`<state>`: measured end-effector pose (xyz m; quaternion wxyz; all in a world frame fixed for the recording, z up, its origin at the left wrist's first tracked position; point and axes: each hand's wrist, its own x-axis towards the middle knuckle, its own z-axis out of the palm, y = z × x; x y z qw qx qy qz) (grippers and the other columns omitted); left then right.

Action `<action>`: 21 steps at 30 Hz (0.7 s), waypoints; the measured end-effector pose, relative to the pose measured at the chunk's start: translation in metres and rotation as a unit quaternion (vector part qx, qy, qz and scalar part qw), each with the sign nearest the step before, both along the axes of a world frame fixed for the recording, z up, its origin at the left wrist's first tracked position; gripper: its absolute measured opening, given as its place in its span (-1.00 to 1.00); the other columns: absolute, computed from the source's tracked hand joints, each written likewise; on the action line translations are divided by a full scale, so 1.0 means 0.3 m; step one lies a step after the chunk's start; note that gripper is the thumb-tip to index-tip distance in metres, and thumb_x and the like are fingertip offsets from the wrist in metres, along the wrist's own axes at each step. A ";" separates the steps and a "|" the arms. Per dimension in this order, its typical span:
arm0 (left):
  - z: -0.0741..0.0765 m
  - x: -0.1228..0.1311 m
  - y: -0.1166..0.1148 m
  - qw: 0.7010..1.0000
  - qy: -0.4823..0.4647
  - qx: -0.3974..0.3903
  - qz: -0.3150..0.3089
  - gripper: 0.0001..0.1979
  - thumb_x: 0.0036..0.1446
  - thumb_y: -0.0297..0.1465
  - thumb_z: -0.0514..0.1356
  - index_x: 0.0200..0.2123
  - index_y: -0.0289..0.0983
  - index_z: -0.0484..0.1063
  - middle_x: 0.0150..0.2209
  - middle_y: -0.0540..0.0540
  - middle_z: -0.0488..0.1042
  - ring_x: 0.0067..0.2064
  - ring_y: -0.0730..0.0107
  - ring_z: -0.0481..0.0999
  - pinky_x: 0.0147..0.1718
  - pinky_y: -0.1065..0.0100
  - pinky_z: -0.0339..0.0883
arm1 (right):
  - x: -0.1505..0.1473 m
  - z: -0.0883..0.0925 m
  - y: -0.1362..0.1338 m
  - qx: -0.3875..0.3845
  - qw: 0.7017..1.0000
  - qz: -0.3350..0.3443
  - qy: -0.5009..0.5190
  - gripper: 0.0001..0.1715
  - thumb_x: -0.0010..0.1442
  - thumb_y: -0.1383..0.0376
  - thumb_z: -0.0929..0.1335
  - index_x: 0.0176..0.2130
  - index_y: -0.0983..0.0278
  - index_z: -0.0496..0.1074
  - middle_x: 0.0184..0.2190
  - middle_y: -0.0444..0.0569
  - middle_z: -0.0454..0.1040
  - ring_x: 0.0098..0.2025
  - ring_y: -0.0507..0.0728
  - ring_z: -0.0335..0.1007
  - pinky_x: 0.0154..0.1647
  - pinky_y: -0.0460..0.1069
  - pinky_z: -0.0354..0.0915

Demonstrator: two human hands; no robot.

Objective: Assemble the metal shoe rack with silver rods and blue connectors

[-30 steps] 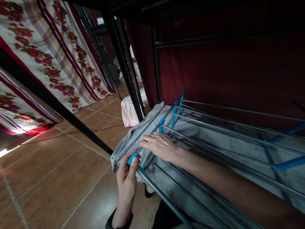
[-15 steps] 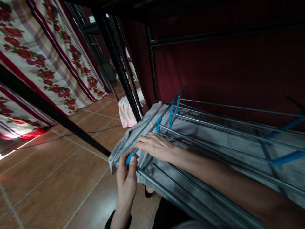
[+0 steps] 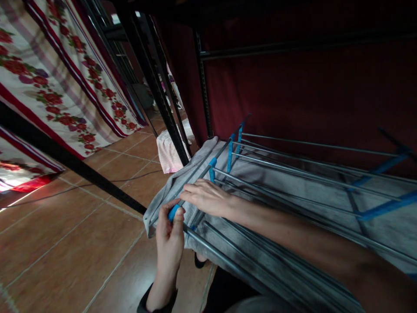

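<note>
Well left of the cloth (image 3: 182, 176), a flowered curtain (image 3: 65, 78) hangs above the tiled floor (image 3: 65, 226), and a dark pole (image 3: 71, 160) slants across to end at the cloth's near left corner. A pale towel (image 3: 171, 148) lies beyond the cloth's left edge, behind a black upright (image 3: 164, 98). Over the near left corner of the cloth, the left hand (image 3: 169, 237) has its grip clamped on the blue corner (image 3: 173, 211) of the rack (image 3: 211, 250), thumb on the near side and fingers curled behind. The rack lies on the cloth; its long axis follows the rods off to the right, while its end bar (image 3: 223, 151) runs from the blue corner back along the cloth's left edge. Just right of the left hand, the right hand (image 3: 208, 198) bends palm down over that end bar, above the cloth; I cannot tell whether its grip closes round the bar or only rests there. The left hand is the nearer to the corner, with the right just up the bar from it. Farther right, blue braces (image 3: 387, 206) cross above the cloth, and a dark red backing (image 3: 309, 91) rises behind it.
</note>
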<state>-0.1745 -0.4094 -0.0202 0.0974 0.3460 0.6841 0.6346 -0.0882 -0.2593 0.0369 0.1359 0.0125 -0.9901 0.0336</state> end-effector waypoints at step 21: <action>-0.086 -0.048 0.037 0.992 -0.056 0.092 -0.068 -0.49 0.24 0.03 0.23 -0.07 -0.33 0.53 -0.43 -0.07 0.53 -0.53 0.45 0.35 -0.56 0.42 0.23 | 0.004 -0.025 0.187 0.081 0.996 -0.006 0.028 -0.82 0.42 0.39 0.30 -0.11 0.31 0.51 -0.15 0.00 0.54 -0.07 0.13 0.44 0.07 0.04 0.28</action>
